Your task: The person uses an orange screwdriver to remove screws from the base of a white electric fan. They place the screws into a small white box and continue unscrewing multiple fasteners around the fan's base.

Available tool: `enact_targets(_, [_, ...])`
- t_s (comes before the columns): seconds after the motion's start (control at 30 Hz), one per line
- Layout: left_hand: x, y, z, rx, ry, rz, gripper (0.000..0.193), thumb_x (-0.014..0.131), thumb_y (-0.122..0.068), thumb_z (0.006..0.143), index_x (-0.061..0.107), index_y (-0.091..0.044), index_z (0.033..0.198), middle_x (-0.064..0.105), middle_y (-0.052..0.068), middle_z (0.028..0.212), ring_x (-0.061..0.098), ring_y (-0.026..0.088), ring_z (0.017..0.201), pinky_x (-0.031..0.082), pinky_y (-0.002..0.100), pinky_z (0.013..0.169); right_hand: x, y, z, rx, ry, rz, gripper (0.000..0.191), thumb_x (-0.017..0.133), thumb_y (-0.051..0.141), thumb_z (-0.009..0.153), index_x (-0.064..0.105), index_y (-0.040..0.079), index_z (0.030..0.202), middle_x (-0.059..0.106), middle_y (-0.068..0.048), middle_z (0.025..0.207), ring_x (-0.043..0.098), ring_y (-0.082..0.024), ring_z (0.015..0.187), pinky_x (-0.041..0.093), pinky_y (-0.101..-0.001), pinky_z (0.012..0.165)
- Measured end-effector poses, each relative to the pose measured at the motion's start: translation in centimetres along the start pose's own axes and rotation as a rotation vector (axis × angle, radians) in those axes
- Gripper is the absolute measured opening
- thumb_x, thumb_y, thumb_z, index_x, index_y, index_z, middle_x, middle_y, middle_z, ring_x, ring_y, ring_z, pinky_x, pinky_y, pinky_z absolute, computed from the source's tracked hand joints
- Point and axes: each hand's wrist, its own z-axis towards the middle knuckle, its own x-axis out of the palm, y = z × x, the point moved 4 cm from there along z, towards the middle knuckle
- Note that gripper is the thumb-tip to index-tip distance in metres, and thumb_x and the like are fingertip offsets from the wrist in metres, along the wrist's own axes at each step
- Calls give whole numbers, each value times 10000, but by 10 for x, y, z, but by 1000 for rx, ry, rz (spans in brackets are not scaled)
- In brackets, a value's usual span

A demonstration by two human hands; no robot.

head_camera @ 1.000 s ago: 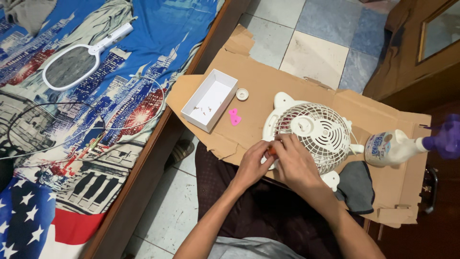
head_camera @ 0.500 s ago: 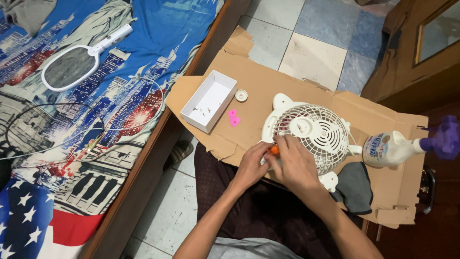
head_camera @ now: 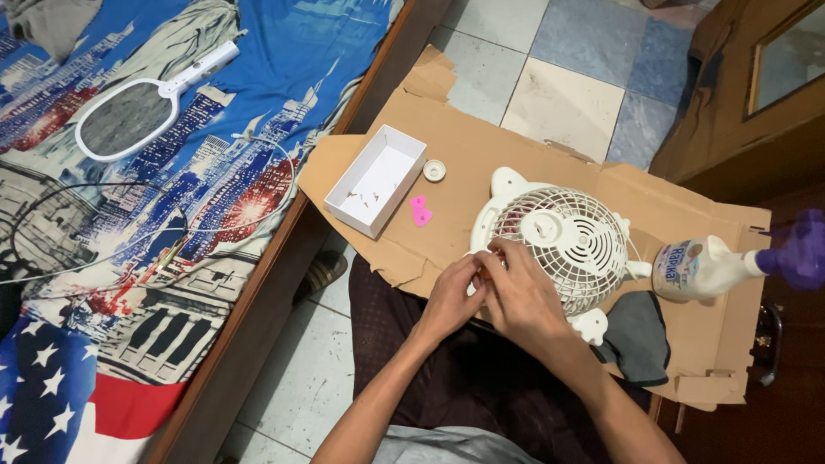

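Observation:
A small white table fan (head_camera: 567, 236) lies grille-up on a flattened cardboard sheet (head_camera: 516, 163) on the floor. Both my hands meet at the fan's near-left rim. My left hand (head_camera: 451, 296) pinches a small orange object (head_camera: 484, 274) that barely shows between the fingers. My right hand (head_camera: 520, 292) rests curled over the grille's edge, gripping the fan there. What the orange object is cannot be made out.
On the cardboard are a shallow white box (head_camera: 378, 179) holding tiny parts, a white cap (head_camera: 434, 170), a pink piece (head_camera: 419, 210), a spray bottle (head_camera: 705, 268) with a purple trigger, and a dark cloth (head_camera: 638, 337). A bed (head_camera: 129, 258) with a racket-shaped swatter (head_camera: 129, 112) lies left.
My hands stay at the fan's near-left rim; the fingers have closed more over the orange object, which shows less now.

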Motion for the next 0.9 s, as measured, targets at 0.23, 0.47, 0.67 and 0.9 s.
enact_targets(0.23, [-1,-3,0,-25,22,1,352,693,-60,864,633,1,1206,645,133,982,619,293,830,518,397,834,-2,-1,2,54,48,-27,413,673,25,787,598,-5,1192,608,-193,1163,597,-384,1076,516,-444,877])
enact_targets(0.47, [-2,-6,1,38,-22,30,367,684,-44,848,629,-5,1209,624,136,969,600,315,877,506,403,835,-2,-3,2,145,80,-72,399,705,80,808,603,13,1188,624,-173,1121,600,-369,1037,517,-433,848])
enact_targets(0.67, [-5,-11,0,95,-46,4,366,657,-32,821,615,8,1182,634,144,1034,600,343,938,502,413,848,-1,-3,3,155,74,-96,449,731,128,798,603,7,1212,616,-197,1089,605,-365,1004,510,-443,822])
enact_targets(0.9, [-4,-8,1,10,-10,-2,300,677,-54,866,616,16,1152,611,135,928,602,341,872,505,413,829,-3,4,4,-16,7,-74,420,691,54,740,612,6,1150,613,-222,1157,590,-382,1012,511,-440,834])
